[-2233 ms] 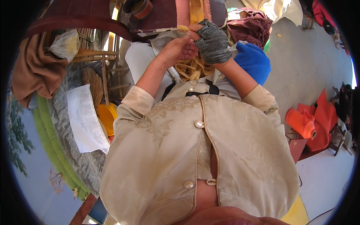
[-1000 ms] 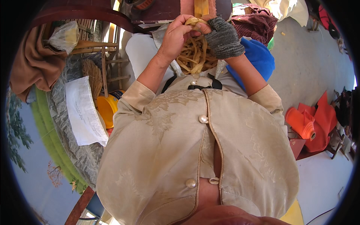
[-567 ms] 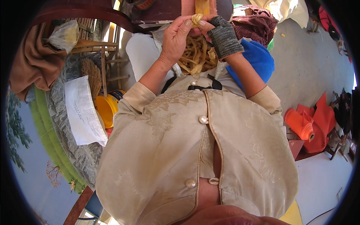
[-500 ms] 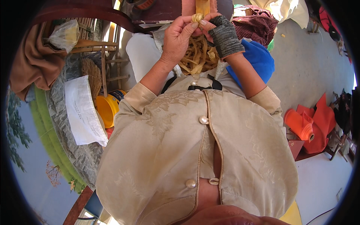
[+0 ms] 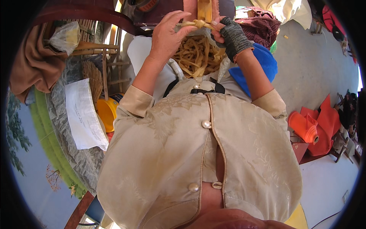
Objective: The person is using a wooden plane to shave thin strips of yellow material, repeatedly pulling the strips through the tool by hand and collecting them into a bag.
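Observation:
Held up in front of me is a knotted yellowish-tan strip point(image 5: 200, 23), its two ends reaching out sideways. My right hand point(image 5: 230, 36), in a dark grey fingerless knit glove, pinches the right end between thumb and fingers. Close to the left end is my bare left hand point(image 5: 166, 36), thumb and fingers spread apart, the strip end lying in the gap above the thumb. Below both hands, a heap of similar tan strips point(image 5: 198, 57) lies in my lap; its holder is mostly hidden. A flat golden-yellow piece point(image 5: 205, 9) lies just beyond the knot on pink cloth point(image 5: 189, 7).
A dark red table point(image 5: 167, 13) stands ahead. Blue cloth point(image 5: 259, 65) lies beside my right forearm, with checked maroon fabric point(image 5: 259, 24) farther off. To the left are a yellow bucket point(image 5: 106, 114), a white cloth point(image 5: 84, 114) and a straw broom point(image 5: 92, 72). Orange-red sheeting point(image 5: 324, 126) lies right.
My hands have moved apart from the knot they were both pinching. The left moved left and its fingers spread; the right shifted right, keeping one strip end. The knot now shows between them.

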The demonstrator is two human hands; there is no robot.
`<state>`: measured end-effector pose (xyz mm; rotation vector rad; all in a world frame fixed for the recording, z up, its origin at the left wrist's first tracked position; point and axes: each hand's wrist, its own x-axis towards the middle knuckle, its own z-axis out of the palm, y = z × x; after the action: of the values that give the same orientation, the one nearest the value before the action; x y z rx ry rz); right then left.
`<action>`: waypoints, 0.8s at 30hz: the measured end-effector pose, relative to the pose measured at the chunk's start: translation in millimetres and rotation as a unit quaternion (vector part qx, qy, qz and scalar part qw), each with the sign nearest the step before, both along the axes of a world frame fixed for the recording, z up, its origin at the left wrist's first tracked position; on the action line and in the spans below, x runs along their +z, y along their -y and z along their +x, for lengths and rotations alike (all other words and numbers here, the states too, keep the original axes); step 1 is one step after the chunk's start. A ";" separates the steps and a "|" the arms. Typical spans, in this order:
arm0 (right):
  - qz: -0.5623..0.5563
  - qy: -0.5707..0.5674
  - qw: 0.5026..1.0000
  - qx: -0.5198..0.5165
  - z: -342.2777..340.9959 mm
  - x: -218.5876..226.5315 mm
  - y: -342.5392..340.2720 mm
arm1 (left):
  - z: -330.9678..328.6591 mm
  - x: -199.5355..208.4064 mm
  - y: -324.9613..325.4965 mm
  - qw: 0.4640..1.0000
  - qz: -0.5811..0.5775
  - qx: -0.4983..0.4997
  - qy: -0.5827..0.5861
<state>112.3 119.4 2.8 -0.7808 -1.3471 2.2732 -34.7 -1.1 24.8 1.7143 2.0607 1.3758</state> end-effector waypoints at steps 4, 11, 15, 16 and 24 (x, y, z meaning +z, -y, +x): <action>0.066 0.091 0.993 0.044 -10.6 9.9 21.2 | 16.7 -0.7 3.2 0.993 -0.071 -0.040 -0.088; 0.472 0.165 0.841 0.210 -12.8 -13.3 22.9 | -4.8 -36.4 1.6 0.971 -0.037 -0.085 -0.222; 0.485 0.115 0.859 0.117 -17.7 2.6 41.9 | -34.1 -62.5 -1.0 0.955 0.025 -0.097 -0.278; 0.528 0.114 0.837 0.087 -17.6 -0.3 44.4 | -38.5 -67.7 -3.3 0.952 0.042 -0.100 -0.286; 0.508 0.202 0.837 0.030 -14.1 -2.0 -1.3 | -26.0 -59.9 -27.9 0.991 -0.053 -0.073 0.099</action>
<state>98.2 120.7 0.8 -0.8036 -2.4288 1.0835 -60.7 26.9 -35.1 1.5813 1.8292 1.3094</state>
